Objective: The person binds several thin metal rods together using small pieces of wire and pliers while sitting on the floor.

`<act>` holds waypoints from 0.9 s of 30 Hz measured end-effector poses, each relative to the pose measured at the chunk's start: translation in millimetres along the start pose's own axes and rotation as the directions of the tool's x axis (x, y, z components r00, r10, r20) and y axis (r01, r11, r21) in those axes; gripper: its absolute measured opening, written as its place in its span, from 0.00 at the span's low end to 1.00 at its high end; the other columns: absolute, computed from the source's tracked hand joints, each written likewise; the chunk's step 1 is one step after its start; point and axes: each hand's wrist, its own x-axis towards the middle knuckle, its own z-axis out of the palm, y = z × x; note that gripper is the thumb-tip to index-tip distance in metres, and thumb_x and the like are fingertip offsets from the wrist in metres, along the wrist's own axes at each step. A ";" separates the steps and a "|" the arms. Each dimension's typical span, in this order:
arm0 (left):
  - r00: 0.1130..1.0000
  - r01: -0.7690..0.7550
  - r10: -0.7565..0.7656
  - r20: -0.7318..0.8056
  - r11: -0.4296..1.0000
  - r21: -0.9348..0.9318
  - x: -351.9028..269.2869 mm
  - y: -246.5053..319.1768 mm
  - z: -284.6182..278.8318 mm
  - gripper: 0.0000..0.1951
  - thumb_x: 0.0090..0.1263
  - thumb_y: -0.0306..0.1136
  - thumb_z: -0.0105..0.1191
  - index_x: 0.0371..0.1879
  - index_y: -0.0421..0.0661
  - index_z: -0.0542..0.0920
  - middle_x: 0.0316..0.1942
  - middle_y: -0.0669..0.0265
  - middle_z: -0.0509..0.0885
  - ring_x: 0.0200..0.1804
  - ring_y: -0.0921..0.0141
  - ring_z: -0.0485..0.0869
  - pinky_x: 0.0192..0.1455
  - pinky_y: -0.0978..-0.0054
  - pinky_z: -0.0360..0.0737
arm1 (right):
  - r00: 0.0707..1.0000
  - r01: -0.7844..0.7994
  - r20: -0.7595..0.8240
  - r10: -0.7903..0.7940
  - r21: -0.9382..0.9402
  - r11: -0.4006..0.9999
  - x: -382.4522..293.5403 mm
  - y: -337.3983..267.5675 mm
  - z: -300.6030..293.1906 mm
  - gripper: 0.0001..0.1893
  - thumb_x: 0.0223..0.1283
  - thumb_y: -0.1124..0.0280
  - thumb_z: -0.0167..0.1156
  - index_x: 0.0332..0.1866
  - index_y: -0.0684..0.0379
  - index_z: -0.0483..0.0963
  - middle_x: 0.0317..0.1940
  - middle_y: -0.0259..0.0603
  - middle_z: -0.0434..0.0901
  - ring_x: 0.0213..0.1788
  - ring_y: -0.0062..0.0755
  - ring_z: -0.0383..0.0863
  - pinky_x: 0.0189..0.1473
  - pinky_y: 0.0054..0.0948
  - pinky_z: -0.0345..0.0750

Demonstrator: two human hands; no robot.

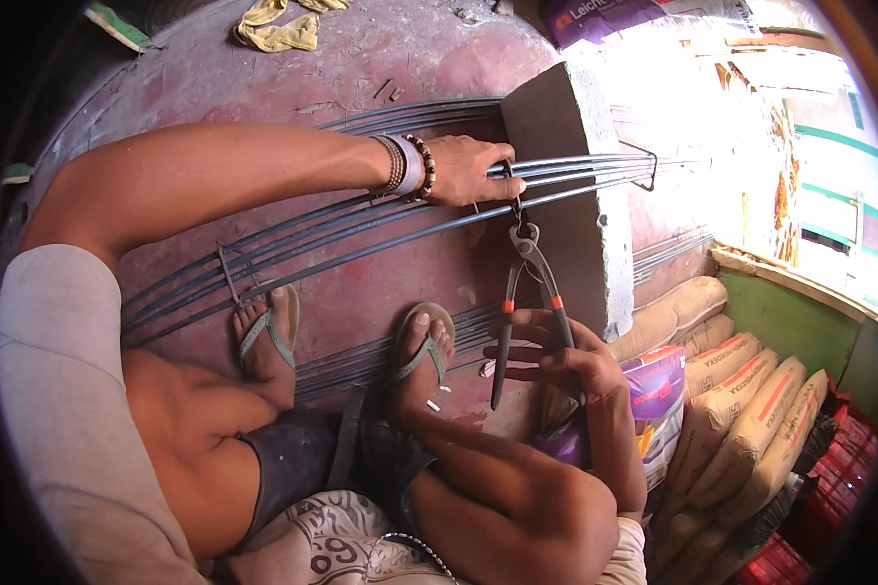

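My left hand [468,172] grips the steel reinforcing bars [402,219] of a long cage, its thumb and fingers around a thin stirrup [514,191]. From the lowest bar at that stirrup hangs a short binding wire [518,216], right at the jaws of the tower pincers [528,245]. My right hand [574,362] holds these pincers by their dark, orange-banded handles, which are spread apart with the fingers loosely extended. Other stirrups cross the cage, one [227,276] near my left foot and another [651,168] at the far right.
A large pale block [614,241] stands under the bars. More loose bars [468,333] lie on the reddish floor [175,95] by my sandalled feet. Several stacked cement sacks [732,395] and a purple bag [655,384] are at the right. A yellow cloth [282,33] lies at the top.
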 end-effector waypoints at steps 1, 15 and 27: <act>1.000 -0.015 0.015 -0.010 1.000 0.002 2.2 0.5 1.3 0.44 0.76 0.72 0.38 0.69 0.39 0.72 0.58 0.40 0.83 0.63 0.45 0.82 0.67 0.52 0.75 | 0.999 0.033 -0.003 -0.033 -0.019 0.999 3.5 -2.1 -2.1 0.39 0.50 0.80 0.60 0.74 0.69 0.64 0.73 0.58 0.69 0.73 0.62 0.72 0.74 0.59 0.71; 0.999 0.016 -0.019 0.040 0.998 0.064 -4.3 5.7 -6.9 0.45 0.76 0.74 0.36 0.68 0.39 0.72 0.58 0.39 0.83 0.63 0.44 0.82 0.67 0.51 0.77 | 0.998 -0.044 0.058 0.029 0.289 0.956 23.6 31.4 -30.1 0.20 0.65 0.69 0.64 0.61 0.59 0.73 0.40 0.38 0.79 0.42 0.33 0.83 0.41 0.37 0.78; 0.997 -0.075 0.078 -0.028 0.993 0.092 -0.8 -2.2 -1.1 0.38 0.80 0.69 0.34 0.58 0.40 0.74 0.44 0.43 0.86 0.52 0.45 0.85 0.56 0.49 0.79 | 0.719 -0.155 -0.235 -0.654 -0.972 0.179 31.3 7.3 -13.5 0.13 0.60 0.71 0.67 0.45 0.65 0.73 0.30 0.55 0.81 0.34 0.55 0.84 0.40 0.43 0.79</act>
